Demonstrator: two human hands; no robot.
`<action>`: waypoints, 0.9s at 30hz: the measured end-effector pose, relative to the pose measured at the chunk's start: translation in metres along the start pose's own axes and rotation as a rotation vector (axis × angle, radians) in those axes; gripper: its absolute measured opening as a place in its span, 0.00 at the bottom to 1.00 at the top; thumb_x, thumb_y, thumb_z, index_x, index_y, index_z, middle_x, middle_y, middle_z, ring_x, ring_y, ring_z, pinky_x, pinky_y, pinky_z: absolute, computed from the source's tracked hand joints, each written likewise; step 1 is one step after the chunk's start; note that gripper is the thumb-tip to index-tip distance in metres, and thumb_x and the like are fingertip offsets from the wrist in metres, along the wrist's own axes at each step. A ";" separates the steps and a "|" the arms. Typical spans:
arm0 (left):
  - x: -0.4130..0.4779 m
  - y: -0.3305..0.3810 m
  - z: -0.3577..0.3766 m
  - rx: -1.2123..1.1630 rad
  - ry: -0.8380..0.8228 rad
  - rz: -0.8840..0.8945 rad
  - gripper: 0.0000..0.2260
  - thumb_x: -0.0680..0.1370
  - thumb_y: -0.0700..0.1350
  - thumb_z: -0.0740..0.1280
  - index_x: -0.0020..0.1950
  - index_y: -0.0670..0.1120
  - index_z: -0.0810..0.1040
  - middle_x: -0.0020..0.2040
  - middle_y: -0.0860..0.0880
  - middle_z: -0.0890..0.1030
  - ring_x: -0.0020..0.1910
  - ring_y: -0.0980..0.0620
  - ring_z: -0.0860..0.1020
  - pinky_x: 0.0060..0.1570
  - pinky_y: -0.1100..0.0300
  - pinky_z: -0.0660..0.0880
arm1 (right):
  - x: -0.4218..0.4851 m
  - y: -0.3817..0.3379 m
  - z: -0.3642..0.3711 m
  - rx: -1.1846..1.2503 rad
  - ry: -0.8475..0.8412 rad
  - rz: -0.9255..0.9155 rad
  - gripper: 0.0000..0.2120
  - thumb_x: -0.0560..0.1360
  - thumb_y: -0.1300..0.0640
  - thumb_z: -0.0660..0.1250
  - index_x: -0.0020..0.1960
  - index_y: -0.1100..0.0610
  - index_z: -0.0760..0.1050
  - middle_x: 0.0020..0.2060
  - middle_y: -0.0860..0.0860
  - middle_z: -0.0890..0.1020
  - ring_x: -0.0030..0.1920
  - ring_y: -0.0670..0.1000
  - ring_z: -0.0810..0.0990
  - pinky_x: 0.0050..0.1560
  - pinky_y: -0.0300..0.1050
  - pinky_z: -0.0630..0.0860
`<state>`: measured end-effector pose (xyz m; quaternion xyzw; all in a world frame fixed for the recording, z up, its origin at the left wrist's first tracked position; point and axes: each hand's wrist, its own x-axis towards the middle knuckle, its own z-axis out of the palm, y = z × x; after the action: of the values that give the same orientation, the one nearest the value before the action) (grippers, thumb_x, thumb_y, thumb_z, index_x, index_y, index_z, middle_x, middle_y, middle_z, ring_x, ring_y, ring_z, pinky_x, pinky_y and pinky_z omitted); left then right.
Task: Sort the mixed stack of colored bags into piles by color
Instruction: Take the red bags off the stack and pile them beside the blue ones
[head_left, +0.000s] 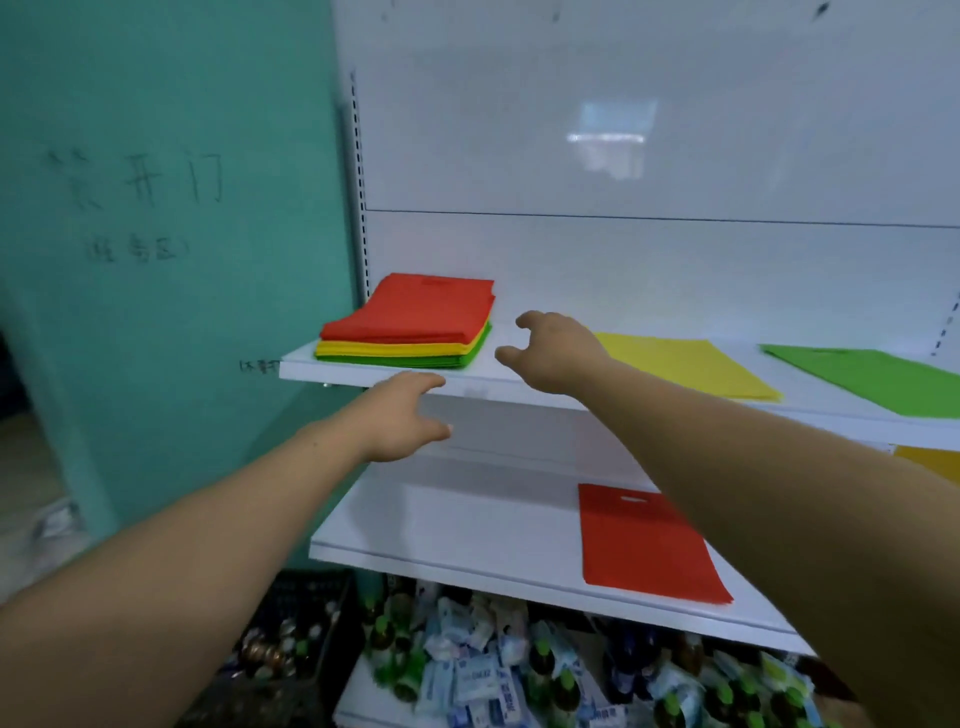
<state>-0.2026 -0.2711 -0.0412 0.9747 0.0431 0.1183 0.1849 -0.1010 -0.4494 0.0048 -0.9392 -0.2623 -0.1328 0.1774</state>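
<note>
Both empty, the left hand (400, 415) below and the right hand (550, 348) spread beside the mixed stack (410, 325) at the upper shelf's (498, 382) left end, suit pinching its thin, floppy, probably light top red bag (415, 306) by an edge.

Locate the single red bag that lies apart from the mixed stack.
In the head view, the single red bag lies flat on the lower shelf, toward its right, below the yellow bag and partly behind the person's right forearm.
</note>
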 end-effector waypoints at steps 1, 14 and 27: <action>0.007 -0.005 -0.005 0.012 0.015 -0.002 0.31 0.74 0.52 0.70 0.74 0.49 0.63 0.75 0.50 0.63 0.72 0.50 0.64 0.69 0.58 0.60 | 0.012 -0.005 0.001 0.004 0.007 -0.015 0.27 0.77 0.43 0.60 0.72 0.56 0.65 0.67 0.55 0.72 0.66 0.56 0.70 0.61 0.50 0.70; 0.137 -0.080 -0.036 0.021 0.123 -0.127 0.31 0.74 0.52 0.70 0.74 0.50 0.64 0.74 0.49 0.64 0.72 0.50 0.64 0.70 0.57 0.61 | 0.185 -0.014 0.046 0.079 -0.018 -0.097 0.29 0.77 0.44 0.60 0.74 0.56 0.63 0.70 0.54 0.70 0.68 0.56 0.70 0.63 0.48 0.69; 0.249 -0.187 -0.047 0.007 0.089 -0.100 0.27 0.75 0.57 0.67 0.70 0.46 0.69 0.71 0.47 0.68 0.69 0.49 0.68 0.67 0.60 0.62 | 0.303 -0.016 0.127 0.090 -0.026 0.147 0.30 0.76 0.41 0.62 0.72 0.58 0.65 0.68 0.57 0.71 0.67 0.59 0.70 0.65 0.51 0.70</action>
<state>0.0196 -0.0499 -0.0148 0.9657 0.1002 0.1521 0.1848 0.1607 -0.2503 -0.0012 -0.9486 -0.2009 -0.0951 0.2254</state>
